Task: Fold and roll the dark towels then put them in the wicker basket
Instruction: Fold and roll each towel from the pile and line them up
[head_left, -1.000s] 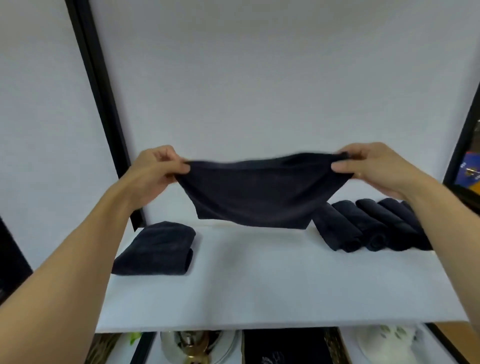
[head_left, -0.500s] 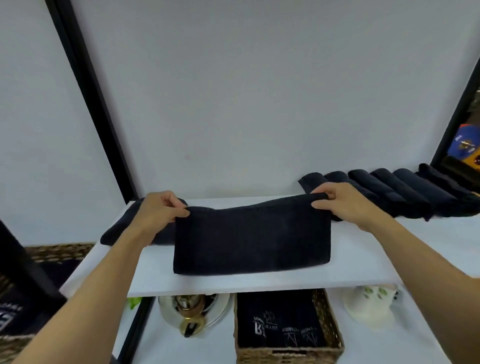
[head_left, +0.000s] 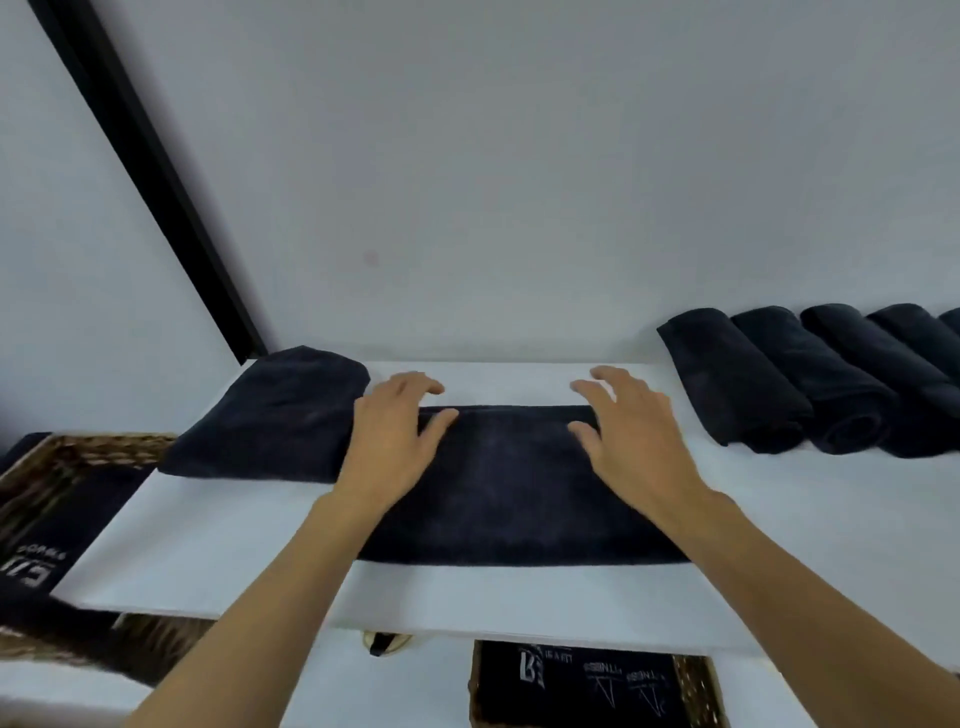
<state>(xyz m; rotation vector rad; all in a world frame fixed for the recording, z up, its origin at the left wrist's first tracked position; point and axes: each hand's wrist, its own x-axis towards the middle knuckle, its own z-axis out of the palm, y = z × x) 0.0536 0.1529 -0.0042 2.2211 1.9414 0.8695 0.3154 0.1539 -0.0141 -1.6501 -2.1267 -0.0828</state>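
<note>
Lays towel (head_left: 509, 493) flat on shelf (head_left: 234, 551), folded, no longer holds it up. Rests left hand (head_left: 395, 441) and right hand (head_left: 628, 441) on its far corners, fingers apart, gripping nothing. Looks ready for rolling, then basket (head_left: 698, 686) below.

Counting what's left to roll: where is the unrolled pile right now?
In the head view, the pile lies at the shelf's left end, just left of the left hand and the flat towel.
</note>
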